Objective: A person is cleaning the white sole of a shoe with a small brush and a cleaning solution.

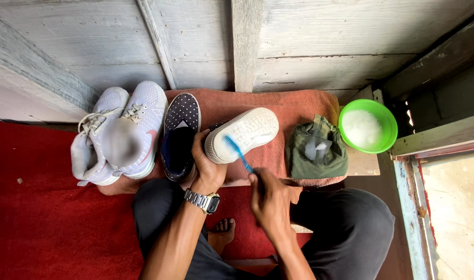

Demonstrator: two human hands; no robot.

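My left hand [205,158], with a metal wristwatch [202,200] on the wrist, grips a shoe turned on its side so its white sole [246,133] faces up. My right hand [269,197] holds a blue toothbrush [238,152] whose bristles rest on the heel end of that sole. Just left of the held shoe a dark navy dotted shoe [180,136] lies on an orange-red towel [294,111].
A pair of white-lilac sneakers [120,132] sits at the towel's left end. An olive green folded cloth [316,149] lies right of the shoe, beside a green bowl [386,120] of white foamy liquid. Red carpet [45,223] covers the floor; a grey wooden wall [195,41] stands behind.
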